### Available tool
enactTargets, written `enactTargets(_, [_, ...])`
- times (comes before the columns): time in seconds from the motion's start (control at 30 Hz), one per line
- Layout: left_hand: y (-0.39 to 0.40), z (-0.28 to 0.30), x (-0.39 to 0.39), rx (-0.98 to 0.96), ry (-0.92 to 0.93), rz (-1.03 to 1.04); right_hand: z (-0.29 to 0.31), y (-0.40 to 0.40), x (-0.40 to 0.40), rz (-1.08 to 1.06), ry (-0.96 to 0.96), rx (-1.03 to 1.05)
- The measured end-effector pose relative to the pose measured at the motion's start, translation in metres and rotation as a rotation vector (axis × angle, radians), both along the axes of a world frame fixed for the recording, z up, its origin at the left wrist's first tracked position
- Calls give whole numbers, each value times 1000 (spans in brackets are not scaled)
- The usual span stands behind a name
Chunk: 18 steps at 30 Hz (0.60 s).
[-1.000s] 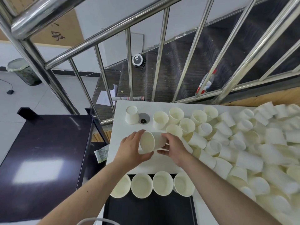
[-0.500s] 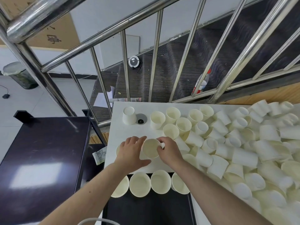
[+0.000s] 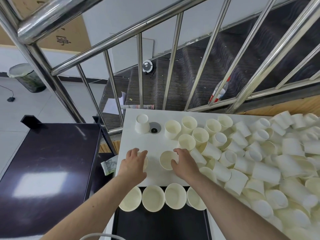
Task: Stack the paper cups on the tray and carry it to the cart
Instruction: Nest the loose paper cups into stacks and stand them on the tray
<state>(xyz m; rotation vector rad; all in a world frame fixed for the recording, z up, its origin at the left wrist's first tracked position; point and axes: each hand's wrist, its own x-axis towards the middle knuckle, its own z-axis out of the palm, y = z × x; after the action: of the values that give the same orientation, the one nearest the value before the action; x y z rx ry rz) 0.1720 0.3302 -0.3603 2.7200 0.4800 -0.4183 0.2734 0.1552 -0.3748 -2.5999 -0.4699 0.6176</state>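
Cups [image 3: 270, 163] are being gathered: your right hand [image 3: 183, 163] is gripping one cup [image 3: 167, 160]; your left hand [image 3: 133, 163] is covering another, grip unclear. Next, seat both on the tray [image 3: 161, 226].

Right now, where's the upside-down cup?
In the head view, the upside-down cup stands alone at the white table's far left corner, just left of the grey cable port, beyond the left hand.
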Motion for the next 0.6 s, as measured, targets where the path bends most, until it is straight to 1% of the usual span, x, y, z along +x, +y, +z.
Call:
enactTargets(0.1, [1,0,0,-13,-10,5,10,2,-6,172,-122,-89])
enactTargets(0.17, [1,0,0,-23,-25,10,14,5,-11,271,-123,-111])
enactTargets(0.27, [1,2,0,-35,-46,2,14,10,-14,348,-97,-154])
enactTargets(0.37, [1,6,-2,-42,-84,-19,15,13,-17,352,-132,-161])
enactTargets(0.6, [-1,22,-10,-73,-210,-40,36,4,-24,269,-191,-63])
